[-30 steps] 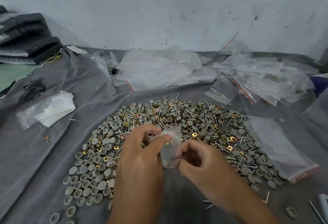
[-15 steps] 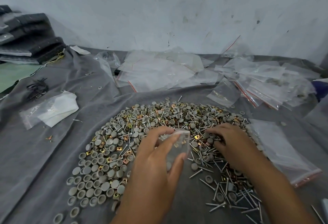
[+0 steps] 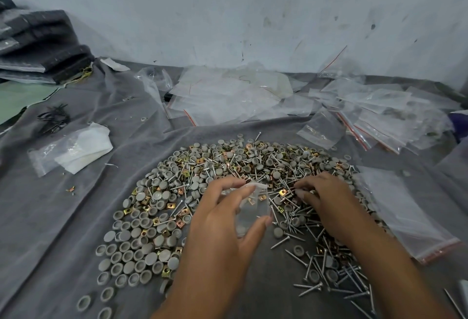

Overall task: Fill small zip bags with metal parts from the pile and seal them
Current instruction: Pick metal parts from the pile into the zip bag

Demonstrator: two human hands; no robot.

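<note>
Filling step here: left hand [image 3: 217,220] pinches the small zip bag [image 3: 254,208] open just above the pile [image 3: 228,167] while right hand [image 3: 326,196] fingers curl picking parts, so next they need dropping in.

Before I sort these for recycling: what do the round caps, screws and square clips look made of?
Round caps: matte grey, moulded look, probably plastic.
Screws: bright silvery shine, likely plated steel.
Square clips: brassy, iridescent sheen, seemingly thin plated metal.
</note>
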